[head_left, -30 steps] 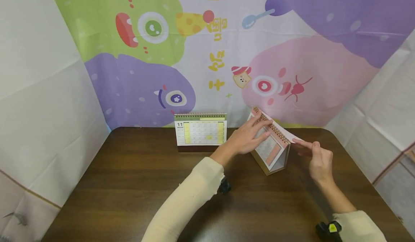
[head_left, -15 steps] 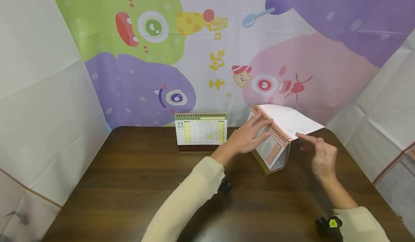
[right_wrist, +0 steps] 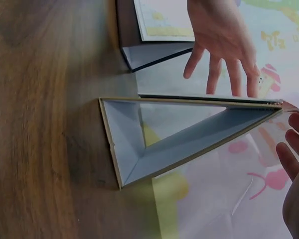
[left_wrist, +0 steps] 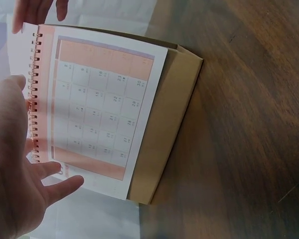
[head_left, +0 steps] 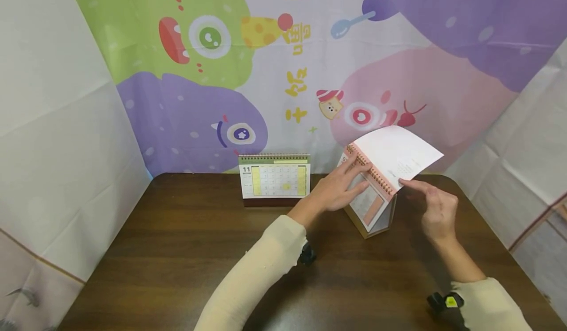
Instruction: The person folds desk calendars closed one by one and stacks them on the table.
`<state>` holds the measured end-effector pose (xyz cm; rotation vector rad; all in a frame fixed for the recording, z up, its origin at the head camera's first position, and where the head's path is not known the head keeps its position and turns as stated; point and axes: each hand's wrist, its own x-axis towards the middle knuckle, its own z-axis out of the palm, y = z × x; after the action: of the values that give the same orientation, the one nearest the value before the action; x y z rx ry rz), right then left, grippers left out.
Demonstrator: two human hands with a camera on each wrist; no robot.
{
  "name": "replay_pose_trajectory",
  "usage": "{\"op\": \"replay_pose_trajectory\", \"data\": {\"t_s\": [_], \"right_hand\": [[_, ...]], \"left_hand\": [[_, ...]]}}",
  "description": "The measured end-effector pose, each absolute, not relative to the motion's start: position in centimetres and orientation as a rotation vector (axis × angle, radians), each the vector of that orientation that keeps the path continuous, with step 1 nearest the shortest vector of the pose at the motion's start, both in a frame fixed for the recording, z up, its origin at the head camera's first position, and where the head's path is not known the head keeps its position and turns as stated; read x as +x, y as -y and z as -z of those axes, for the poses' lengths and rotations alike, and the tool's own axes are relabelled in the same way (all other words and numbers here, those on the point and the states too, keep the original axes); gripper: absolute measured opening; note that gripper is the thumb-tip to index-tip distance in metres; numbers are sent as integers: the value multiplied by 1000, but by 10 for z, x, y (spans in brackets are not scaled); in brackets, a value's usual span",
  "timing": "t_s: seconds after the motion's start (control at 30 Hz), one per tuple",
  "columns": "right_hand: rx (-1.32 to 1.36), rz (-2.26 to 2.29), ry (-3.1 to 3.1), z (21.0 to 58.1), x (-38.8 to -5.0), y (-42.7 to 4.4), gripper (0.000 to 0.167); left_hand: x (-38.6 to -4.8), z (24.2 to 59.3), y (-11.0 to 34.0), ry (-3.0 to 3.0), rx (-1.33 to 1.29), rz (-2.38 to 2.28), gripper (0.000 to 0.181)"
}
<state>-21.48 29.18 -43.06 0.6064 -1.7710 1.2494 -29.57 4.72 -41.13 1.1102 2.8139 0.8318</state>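
Note:
A pink spiral-bound desk calendar (head_left: 371, 200) stands angled on the wooden table. My left hand (head_left: 338, 188) rests on its top binding, fingers spread over the rings and upper sheet; the left wrist view shows the month grid (left_wrist: 97, 104) beside that hand. One page (head_left: 394, 148) is raised past the rings and bows over toward the back, its white side showing. At the page's near corner, my right hand (head_left: 439, 210) touches the sheet with an outstretched index finger. In the right wrist view, my right hand (right_wrist: 296, 149) is cut off at the edge beside the binding.
A green desk calendar (head_left: 274, 181) showing 11 stands upright left of the pink one. Behind both hangs a cartoon-printed cloth (head_left: 301, 89); pale cloth walls (head_left: 57, 99) flank the brown table (head_left: 186, 252).
The raised page has swung up and back over the rings, opening to show its white side. The right index finger followed it slightly upward. The left hand stayed on the binding.

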Motion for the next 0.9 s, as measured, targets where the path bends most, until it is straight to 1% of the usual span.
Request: {"op": "replay_pose_trajectory", "data": {"t_s": [0.37, 0.57, 0.9], "right_hand": [[726, -1211, 1776, 429, -215, -284, 55], [758, -1207, 1768, 428, -215, -283, 56], [847, -1140, 1748, 432, -218, -282, 52]], "left_hand": [[-297, 414, -46, -2774, 1118, -946, 59], [-296, 409, -40, -2749, 1101, -1004, 61], [-303, 398, -21, -2705, 1126, -1469, 77]]}}
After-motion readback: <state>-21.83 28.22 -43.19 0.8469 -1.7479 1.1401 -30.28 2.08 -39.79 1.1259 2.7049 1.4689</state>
